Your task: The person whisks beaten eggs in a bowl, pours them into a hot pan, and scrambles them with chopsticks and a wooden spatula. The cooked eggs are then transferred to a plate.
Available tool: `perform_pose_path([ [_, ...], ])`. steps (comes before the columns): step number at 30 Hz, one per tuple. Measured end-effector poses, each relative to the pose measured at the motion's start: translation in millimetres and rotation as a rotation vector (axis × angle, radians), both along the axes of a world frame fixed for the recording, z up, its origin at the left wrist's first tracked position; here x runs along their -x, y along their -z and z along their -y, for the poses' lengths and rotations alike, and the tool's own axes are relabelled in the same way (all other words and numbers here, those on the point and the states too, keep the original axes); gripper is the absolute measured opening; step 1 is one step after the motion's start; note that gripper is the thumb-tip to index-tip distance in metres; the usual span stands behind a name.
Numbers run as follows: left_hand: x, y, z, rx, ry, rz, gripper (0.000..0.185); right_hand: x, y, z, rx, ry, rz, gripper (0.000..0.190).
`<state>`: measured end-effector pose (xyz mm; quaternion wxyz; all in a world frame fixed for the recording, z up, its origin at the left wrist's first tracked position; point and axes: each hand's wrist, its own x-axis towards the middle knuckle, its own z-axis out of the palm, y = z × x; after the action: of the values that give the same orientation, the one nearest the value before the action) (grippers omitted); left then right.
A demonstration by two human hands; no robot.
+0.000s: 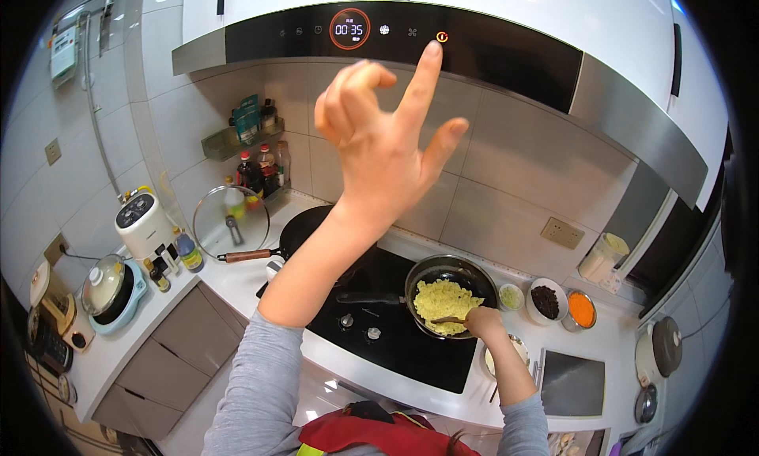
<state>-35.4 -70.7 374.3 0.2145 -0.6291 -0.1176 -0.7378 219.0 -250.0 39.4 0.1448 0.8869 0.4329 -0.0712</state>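
Note:
My left hand (385, 135) is raised before the range hood's black control panel (504, 58). Its index fingertip is at, or just under, the lit power icon (442, 37); whether it touches the glass I cannot tell. The thumb stands apart and the other fingers are half curled around nothing. Lower right, my right hand (483, 324) grips a wooden spatula (449, 320), its tip among crumbled yellow scrambled egg (445, 299). That egg lies in a dark frying pan (495, 278) on the black gas hob (439, 364). The pan's handle (369, 298) points left.
Right of the pan stand bowls of chopped green food (510, 297), dark crumbs (544, 302) and orange bits (581, 309). A white bowl (490, 361) sits under my right forearm. Behind my left arm is a wok (296, 230), beside a glass lid (231, 219) and bottles (249, 174).

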Motion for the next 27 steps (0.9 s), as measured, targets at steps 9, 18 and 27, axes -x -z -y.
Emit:
perform_pose_path([
  [9, 0.6, -18.9, -0.1, 0.005, -0.019, -0.009, 0.062, 18.4, -2.6, 20.8, -0.064, 0.071, 0.052, 0.025],
  [18, -0.5, 29.3, -3.0, 0.016, 0.1, -0.069, 0.086, 26.5, -13.9, 14.3, -0.081, 0.111, 0.036, 0.024],
  [27, -10.8, 353.3, -15.9, 0.634, 0.351, -0.732, 0.064, 29.5, -60.6, 19.7, -0.117, -0.073, -0.132, 0.018],
])
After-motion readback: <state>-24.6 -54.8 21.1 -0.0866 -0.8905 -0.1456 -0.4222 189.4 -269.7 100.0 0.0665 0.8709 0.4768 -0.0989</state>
